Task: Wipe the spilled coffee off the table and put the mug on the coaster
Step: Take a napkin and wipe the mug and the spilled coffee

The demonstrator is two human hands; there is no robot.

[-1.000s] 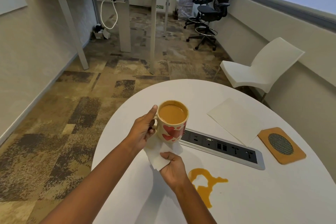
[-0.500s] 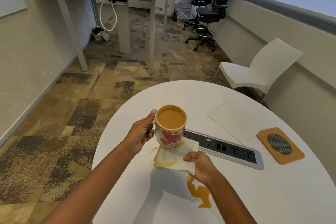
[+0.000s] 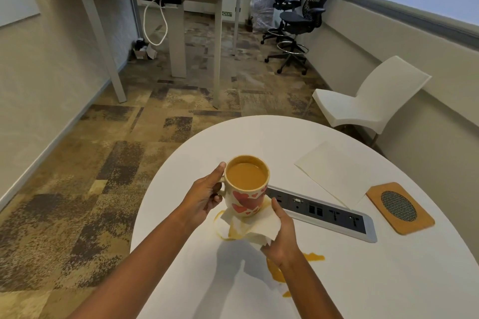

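Note:
My left hand point(image 3: 204, 195) grips the handle of a white mug point(image 3: 246, 190) with red hearts, full of coffee, held just above the round white table point(image 3: 388, 280). Under the mug my right hand point(image 3: 281, 235) presses a white tissue point(image 3: 255, 228), stained brown, against the mug's base and the table. A brown coffee ring point(image 3: 217, 228) shows on the table at the tissue's left edge. A larger coffee puddle point(image 3: 311, 258) lies behind my right wrist, partly hidden by the arm. The wooden coaster point(image 3: 400, 207) with a mesh centre sits at the right.
A grey power socket strip point(image 3: 324, 212) is set into the table between the mug and the coaster. A flat sheet of paper point(image 3: 334, 172) lies beyond it. A white chair point(image 3: 370, 101) stands past the table's far right edge.
My right hand has moved the tissue up under the mug, away from the large puddle. The tissue now carries brown stains, and a coffee ring has come into view on the table.

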